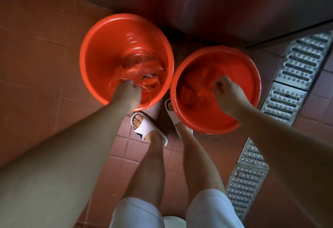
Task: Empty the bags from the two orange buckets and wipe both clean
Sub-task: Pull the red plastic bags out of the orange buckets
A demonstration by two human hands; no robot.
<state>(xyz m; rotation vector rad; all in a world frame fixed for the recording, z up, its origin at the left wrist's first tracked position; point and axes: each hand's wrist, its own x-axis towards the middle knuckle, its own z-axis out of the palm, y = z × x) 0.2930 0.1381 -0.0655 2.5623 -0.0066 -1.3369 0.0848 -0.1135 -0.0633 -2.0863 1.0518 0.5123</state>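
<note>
Two orange buckets are set side by side on the tiled floor (126,148). Crumpled plastic in the left bucket (93,35) is clutched in the left hand's (128,91) grip, while the bag in the right bucket (252,76) is pinched by the right hand (228,92).

— How many buckets do we see?
— We count two orange buckets, the left bucket (100,47) and the right bucket (248,76), each with crumpled plastic bags inside, too bunched for us to number.
— And hands?
— Two, a left hand (128,91) and a right hand (228,92).
— Anything else we can count?
— Two white slippers (146,127) and four metal drain grates (304,60) that we can see along the floor.
</note>
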